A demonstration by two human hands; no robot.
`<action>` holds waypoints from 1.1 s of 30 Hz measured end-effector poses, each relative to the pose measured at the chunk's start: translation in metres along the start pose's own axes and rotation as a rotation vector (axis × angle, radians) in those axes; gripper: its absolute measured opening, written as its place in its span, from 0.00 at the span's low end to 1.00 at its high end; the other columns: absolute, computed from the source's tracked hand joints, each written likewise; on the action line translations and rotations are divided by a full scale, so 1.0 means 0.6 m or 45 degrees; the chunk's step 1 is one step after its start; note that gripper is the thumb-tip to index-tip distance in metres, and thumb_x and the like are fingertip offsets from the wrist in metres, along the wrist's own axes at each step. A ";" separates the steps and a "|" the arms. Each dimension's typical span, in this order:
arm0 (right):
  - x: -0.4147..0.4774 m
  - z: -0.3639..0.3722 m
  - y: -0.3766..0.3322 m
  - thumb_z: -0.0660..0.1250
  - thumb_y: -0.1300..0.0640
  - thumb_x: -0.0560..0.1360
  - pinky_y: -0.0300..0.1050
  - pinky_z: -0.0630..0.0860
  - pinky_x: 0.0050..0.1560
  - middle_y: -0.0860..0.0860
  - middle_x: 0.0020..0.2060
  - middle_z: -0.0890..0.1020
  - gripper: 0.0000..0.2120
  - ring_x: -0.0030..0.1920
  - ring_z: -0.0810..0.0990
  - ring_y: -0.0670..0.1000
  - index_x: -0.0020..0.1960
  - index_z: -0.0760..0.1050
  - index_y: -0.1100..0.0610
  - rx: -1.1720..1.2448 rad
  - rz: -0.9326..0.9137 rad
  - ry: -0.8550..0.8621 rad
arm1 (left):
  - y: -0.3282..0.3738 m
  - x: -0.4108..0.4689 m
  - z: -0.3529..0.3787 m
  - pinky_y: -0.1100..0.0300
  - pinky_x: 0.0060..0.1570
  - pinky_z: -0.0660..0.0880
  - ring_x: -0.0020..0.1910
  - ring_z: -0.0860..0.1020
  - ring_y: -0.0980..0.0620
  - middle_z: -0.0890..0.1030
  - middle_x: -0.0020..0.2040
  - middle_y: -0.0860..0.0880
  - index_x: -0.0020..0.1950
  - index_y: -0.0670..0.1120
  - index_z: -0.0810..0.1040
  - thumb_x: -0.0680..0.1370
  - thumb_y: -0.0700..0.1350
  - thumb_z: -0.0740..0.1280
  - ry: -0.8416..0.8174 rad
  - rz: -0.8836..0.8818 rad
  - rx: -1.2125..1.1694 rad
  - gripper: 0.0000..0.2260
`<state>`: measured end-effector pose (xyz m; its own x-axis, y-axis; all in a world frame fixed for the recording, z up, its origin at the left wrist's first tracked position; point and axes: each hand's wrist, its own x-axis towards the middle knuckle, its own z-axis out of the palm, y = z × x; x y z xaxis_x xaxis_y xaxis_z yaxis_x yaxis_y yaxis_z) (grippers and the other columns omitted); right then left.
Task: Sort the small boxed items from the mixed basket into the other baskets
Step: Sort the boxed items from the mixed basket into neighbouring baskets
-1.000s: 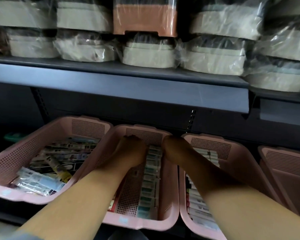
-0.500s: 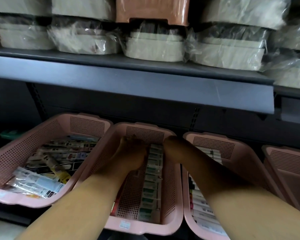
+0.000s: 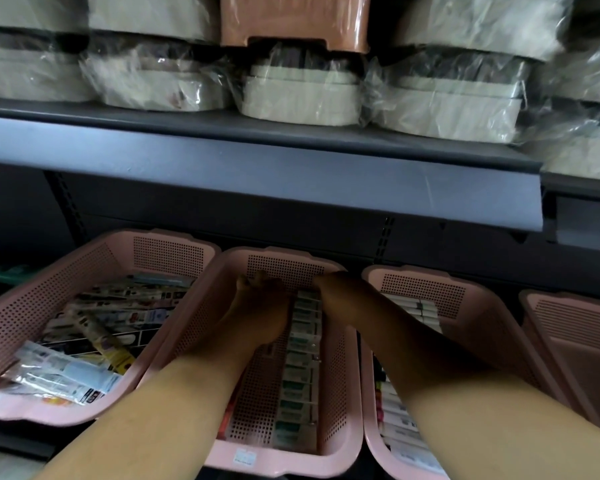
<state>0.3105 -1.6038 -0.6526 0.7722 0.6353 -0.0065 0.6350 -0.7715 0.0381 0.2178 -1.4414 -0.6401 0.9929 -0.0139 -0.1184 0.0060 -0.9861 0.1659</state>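
Small boxed items (image 3: 300,368), white cartons with green bands, stand in one tight row along the right side of the middle basket (image 3: 284,460), a pink perforated tray. The left hand (image 3: 257,306) and the right hand (image 3: 329,289) flank the far end of that row in deep shadow, and whether either one grips a carton cannot be told. The mixed basket (image 3: 66,271) of loose tubes and packets sits left and another filled basket (image 3: 423,285) right, all beneath a grey shelf (image 3: 257,168).
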 end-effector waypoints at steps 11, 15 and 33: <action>0.007 -0.001 -0.014 0.61 0.61 0.80 0.49 0.76 0.63 0.59 0.58 0.80 0.11 0.58 0.80 0.58 0.60 0.78 0.59 0.358 0.170 -0.112 | 0.008 0.000 0.005 0.35 0.74 0.50 0.77 0.58 0.41 0.67 0.77 0.49 0.79 0.58 0.66 0.84 0.64 0.54 -0.002 0.010 0.010 0.25; 0.004 0.000 -0.013 0.62 0.61 0.79 0.50 0.76 0.59 0.58 0.55 0.81 0.09 0.56 0.81 0.58 0.56 0.78 0.58 0.318 0.145 -0.101 | 0.007 0.006 0.011 0.32 0.74 0.50 0.78 0.58 0.41 0.66 0.77 0.49 0.80 0.60 0.64 0.83 0.65 0.55 -0.030 0.004 0.029 0.26; 0.015 0.002 -0.015 0.58 0.52 0.82 0.41 0.72 0.46 0.51 0.52 0.80 0.10 0.48 0.78 0.48 0.53 0.78 0.48 0.615 0.226 -0.146 | 0.007 0.005 0.011 0.31 0.75 0.47 0.79 0.57 0.40 0.66 0.78 0.48 0.80 0.59 0.63 0.83 0.64 0.54 -0.018 0.018 -0.020 0.26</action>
<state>0.3118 -1.5914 -0.6543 0.8487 0.5064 -0.1523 0.4096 -0.8117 -0.4164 0.2199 -1.4467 -0.6465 0.9910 -0.0306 -0.1300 -0.0064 -0.9831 0.1828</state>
